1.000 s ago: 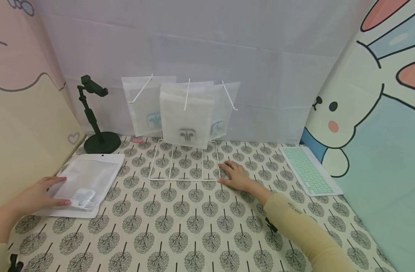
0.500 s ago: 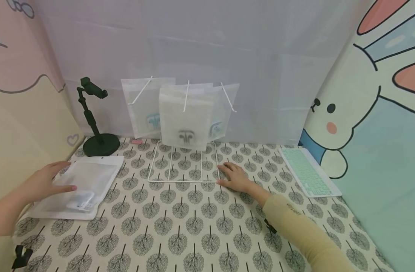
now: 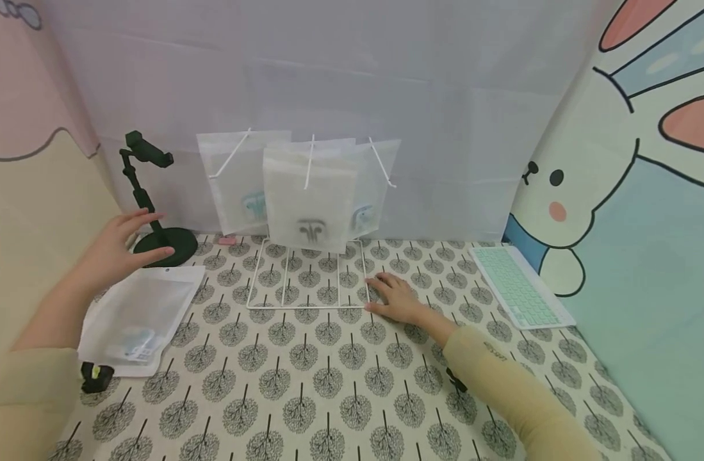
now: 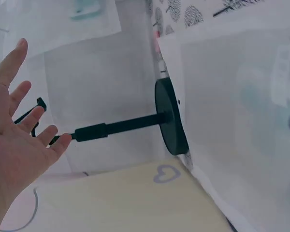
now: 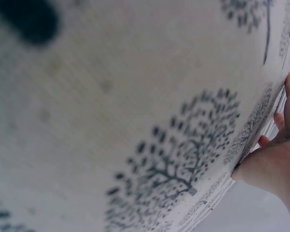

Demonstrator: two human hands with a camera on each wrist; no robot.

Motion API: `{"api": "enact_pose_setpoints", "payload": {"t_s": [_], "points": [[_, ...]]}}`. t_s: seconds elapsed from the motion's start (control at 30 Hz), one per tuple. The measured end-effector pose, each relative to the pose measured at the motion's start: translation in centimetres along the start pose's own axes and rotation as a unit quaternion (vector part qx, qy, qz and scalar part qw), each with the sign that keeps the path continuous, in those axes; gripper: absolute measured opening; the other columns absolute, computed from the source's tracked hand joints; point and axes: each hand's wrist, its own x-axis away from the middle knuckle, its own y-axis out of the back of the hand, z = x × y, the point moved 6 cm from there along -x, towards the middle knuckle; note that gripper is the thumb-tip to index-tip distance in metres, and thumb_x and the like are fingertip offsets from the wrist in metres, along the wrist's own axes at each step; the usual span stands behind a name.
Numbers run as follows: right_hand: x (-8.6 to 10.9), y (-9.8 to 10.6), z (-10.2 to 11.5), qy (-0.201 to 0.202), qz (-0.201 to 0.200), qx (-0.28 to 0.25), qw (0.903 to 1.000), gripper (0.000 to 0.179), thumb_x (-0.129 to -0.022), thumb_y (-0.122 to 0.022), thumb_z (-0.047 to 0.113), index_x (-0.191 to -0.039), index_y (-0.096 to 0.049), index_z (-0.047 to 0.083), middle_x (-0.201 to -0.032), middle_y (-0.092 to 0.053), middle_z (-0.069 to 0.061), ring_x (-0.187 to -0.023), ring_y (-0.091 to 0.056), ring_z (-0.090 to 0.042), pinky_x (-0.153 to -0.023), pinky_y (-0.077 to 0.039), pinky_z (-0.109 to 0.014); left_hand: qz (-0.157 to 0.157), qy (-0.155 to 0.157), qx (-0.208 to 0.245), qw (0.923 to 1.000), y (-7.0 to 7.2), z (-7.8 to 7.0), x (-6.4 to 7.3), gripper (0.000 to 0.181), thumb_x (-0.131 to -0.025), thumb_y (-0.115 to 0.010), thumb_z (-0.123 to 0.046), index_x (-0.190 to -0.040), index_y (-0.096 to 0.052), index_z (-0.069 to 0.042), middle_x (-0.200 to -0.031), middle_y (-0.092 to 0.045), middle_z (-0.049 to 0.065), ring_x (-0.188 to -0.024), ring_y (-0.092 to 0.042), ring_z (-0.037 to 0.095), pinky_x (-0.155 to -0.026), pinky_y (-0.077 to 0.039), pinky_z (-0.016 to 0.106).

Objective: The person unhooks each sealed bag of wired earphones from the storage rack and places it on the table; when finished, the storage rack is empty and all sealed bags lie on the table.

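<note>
The worktop point(image 3: 302, 390) in front of me is spread with a pale cloth printed with grey trees. A plain pale sheet point(image 3: 461, 128) hangs behind it, and a panel with a cartoon rabbit point(image 3: 565, 166) stands to my right. Near the back, in the middle, is the white wire rack point(image 3: 305, 308), its base flat on the cloth. Translucent pouches hang from its slanted hooks: a left pouch point(image 3: 230, 182), a front pouch point(image 3: 288, 205) and a right pouch point(image 3: 371, 182). A flat pouch point(image 3: 152, 298) lies on the worktop to my left, a bluish item inside. The mint-keyed keyboard point(image 3: 519, 285) lies slantwise by the rabbit. My dark stand point(image 4: 92, 132) is upright at the back left, behind the flat pouch.

My hands are well apart. My left hand point(image 3: 112, 256) hangs above the flat pouch, fingers and thumb spread, holding nothing. My right hand point(image 3: 399, 301) rests at the rack's right edge, fingers relaxed; whether they press the wire I cannot tell. A little pink block point(image 3: 227, 241) sits between stand and rack.
</note>
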Motion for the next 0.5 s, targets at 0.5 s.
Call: {"api": "enact_pose_setpoints", "payload": {"t_s": [0.5], "points": [[0.0, 0.3, 0.3, -0.003, 0.007, -0.004, 1.0, 0.065, -0.092, -0.059, 0.039, -0.145, -0.037, 0.009, -0.148, -0.029, -0.023, -0.137, -0.024, -0.044, -0.109, -0.019, -0.062, -0.017, 0.019, 0.109, 0.9937, -2.9, -2.7, -7.3, 0.071, -0.089, -0.065, -0.036, -0.148, -0.033, -0.011, -0.157, -0.009, 0.017, -0.143, -0.008, 0.041, -0.104, -0.026, 0.066]]}}
